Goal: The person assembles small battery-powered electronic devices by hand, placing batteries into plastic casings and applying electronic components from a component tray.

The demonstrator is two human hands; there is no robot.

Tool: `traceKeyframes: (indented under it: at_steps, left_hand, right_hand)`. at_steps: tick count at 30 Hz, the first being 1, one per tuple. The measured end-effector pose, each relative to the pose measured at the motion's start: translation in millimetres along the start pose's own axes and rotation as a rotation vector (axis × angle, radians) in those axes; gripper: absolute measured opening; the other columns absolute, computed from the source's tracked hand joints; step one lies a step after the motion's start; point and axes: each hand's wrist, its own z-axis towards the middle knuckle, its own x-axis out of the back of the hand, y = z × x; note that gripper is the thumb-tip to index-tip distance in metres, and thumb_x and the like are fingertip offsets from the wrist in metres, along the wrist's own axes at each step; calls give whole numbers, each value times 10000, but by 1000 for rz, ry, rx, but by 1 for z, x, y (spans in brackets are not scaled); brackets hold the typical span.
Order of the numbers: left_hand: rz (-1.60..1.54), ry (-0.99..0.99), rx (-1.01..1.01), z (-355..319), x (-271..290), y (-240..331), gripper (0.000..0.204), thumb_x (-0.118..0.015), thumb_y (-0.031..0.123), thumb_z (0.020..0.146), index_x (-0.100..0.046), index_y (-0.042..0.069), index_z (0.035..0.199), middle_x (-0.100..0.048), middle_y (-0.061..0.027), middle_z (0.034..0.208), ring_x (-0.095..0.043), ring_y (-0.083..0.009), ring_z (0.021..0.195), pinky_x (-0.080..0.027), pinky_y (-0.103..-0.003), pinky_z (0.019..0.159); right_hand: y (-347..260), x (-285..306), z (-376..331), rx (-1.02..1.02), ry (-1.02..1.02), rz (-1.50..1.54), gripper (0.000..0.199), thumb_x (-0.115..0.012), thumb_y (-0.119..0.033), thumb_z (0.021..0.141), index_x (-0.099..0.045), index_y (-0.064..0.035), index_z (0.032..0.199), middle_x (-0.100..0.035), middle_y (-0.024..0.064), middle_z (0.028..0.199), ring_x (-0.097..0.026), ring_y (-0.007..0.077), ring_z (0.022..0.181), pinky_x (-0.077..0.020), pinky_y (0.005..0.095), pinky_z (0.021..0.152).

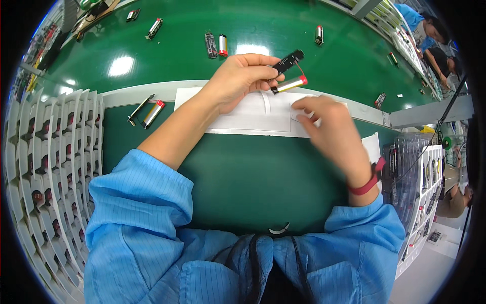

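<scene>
Currently, left hand point(238, 78): raised over the far edge of the bench, fingers pinched on a black module point(288, 61) with a silver cell point(289, 84) hanging just below it; a thin wire joins the two.
Right hand point(329, 124): blurred, palm down, fingertips pressed on the white sheet point(243, 117); whether it pinches anything cannot be told.
Cell position: red-capped end to the right, tilted, just above the right hand's fingers, apart from the sheet.
White sheet: flat across the grey rail point(131, 95) and the near green mat point(243, 177); partly covered by both hands.
Wristband point(368, 182): red, on the right wrist.
Sleeves point(142, 202): blue, pushed up to the elbows.
Spare cell point(153, 113): on the mat left of the left forearm, beside a thin black strip point(140, 108).
Conveyor point(243, 35): green, glossy, beyond the rail; several more cells lie scattered on it, well apart.
Trays point(55, 157): white, stacked on edge at the left, slots with dark-red contents too small to identify.
Right rack point(420, 182): clear and white holders, contents unclear.
Co-worker point(425, 30): upper right, blue sleeve, mostly cut off by the rim.
Obstruction: the left hand hides the near end of the module; the right hand hides what lies under its fingertips.
</scene>
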Motion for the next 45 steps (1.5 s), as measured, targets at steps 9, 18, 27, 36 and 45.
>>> traceKeyframes:
  at_steps: [9,18,27,36,45]
  left_hand:
    - [80,33,-75,-8,-12,-11,260,-619,56,771,-591,-51,1006,-647,-105,859,-566,-80,661,-477,-213,645]
    - [146,-123,-84,-10,-12,-18,261,-595,47,794,-587,-60,1033,-648,-115,847,-610,-120,699,-497,-221,645]
    - [-60,-115,17,-6,-4,-11,242,-540,57,850,-575,-76,1049,-604,-177,984,-621,-215,882,-509,-294,829]
    - [-14,-117,28,-10,-6,-14,253,-545,104,858,-587,-72,1036,-610,-167,980,-620,-200,864,-503,-285,821]
    - [-1,-115,27,-7,-6,-15,251,-569,112,847,-596,-67,1022,-624,-156,937,-627,-186,829,-510,-273,792]
  right_hand:
    - [-27,-6,-7,160,-78,-271,134,-551,48,664,-482,1,769,-537,95,698,-556,216,622,-468,308,550]
    - [24,12,19,-461,175,1366,201,-594,12,791,-466,-32,939,-611,86,745,-621,138,625,-519,215,553]
    - [22,-1,26,-345,295,1009,163,-620,3,784,-504,-15,896,-601,74,769,-621,141,684,-500,218,569]
    - [24,-8,21,-327,358,893,141,-638,1,775,-517,-10,847,-591,59,753,-552,85,628,-400,189,518]
    - [28,-13,22,-328,356,948,130,-622,23,783,-509,1,845,-585,73,752,-552,92,642,-443,201,556]
